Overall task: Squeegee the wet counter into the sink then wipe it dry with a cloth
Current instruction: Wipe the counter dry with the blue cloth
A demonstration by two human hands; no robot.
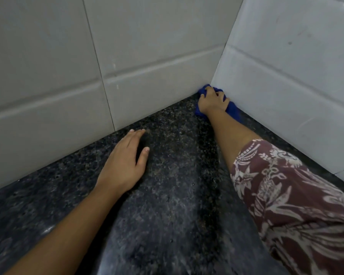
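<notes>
We've got the blue cloth (231, 109) bunched under our right hand (212, 101), fingers curled round it, jammed deep into the tiled corner of the counter (167, 195). Our left hand (125, 159) lies flat, fingers relaxed, nearer us. The unwiped stone lies back toward us.

large pale grey tiled walls (147, 46) around a dim corner

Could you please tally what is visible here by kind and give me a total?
Counter: 1
Cloth: 1, blue
Hands: 2, left hand flat on counter, right hand gripping cloth
Walls: 2, tiled
Sleeve: 1, patterned
Total: 7
</notes>
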